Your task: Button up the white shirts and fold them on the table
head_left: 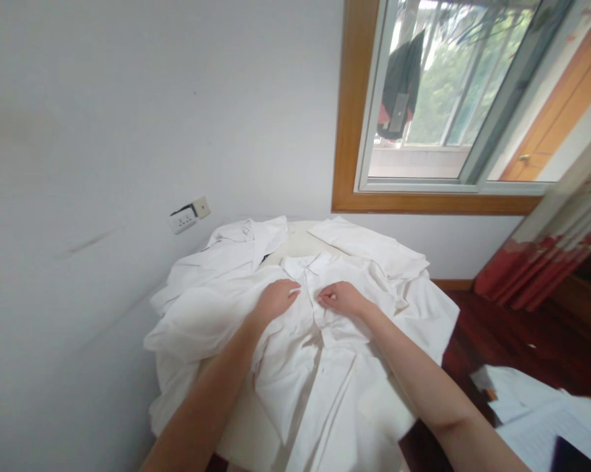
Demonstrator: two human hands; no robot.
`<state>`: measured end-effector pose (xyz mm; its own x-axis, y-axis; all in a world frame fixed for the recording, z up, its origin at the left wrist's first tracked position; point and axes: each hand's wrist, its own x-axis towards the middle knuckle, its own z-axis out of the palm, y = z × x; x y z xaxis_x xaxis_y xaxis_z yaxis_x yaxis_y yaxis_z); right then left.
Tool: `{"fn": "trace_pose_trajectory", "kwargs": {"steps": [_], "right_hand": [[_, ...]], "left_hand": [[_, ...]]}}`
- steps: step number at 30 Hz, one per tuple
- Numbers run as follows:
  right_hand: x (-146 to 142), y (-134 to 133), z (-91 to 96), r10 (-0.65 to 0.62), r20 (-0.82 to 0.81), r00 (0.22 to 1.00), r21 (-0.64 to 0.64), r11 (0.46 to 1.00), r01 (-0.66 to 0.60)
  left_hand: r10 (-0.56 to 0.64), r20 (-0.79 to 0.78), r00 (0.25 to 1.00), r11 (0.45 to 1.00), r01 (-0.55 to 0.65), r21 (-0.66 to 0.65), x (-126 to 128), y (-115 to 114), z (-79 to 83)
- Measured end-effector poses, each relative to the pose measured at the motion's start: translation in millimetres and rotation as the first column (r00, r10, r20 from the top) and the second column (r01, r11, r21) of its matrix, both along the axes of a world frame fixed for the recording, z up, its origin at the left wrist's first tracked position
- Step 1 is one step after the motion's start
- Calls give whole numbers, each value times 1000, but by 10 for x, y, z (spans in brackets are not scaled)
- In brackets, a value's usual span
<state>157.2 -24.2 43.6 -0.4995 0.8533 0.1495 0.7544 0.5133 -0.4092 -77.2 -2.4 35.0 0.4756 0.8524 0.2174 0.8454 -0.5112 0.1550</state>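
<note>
A white collared shirt (295, 357) lies front up in front of me, its collar at the far end and its lower front hanging open toward me. My left hand (277, 299) is closed in a pinch on the cloth left of the front placket. Opposite it, my right hand (343, 299) pinches the cloth just right of the placket, fingers curled. Cloth and fingers partly hide exactly what each pinch holds. Beneath the shirt is a cream-coloured table top (298, 242), mostly covered by white cloth.
Folded white garments (374, 248) lie at the back right, and a white heap (226, 252) lies at the back left. A wall socket (183, 220) sits behind the table. Papers (546, 413) are at lower right, below a red and cream curtain (546, 262). A wood-framed window (354, 131) stands behind.
</note>
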Motion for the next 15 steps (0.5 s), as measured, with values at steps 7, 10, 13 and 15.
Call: {"fn": "trace_pose_trajectory", "kwargs": {"steps": [7,10,13,15], "right_hand": [[13,51,-51,1,-116,993,-51,999,-7],[55,119,-75,-101,-42,994,53,993,103],[119,196,-140,-195,27,980,145,971,189],[147,226,-211,-216,90,972,136,970,203]], "left_hand": [[102,-2,995,965,-98,245,282,446,100],[102,-48,994,962,-87,257,226,638,58],[98,-96,991,966,-72,250,83,784,-7],[109,-114,988,965,-78,252,12,833,-52]]}}
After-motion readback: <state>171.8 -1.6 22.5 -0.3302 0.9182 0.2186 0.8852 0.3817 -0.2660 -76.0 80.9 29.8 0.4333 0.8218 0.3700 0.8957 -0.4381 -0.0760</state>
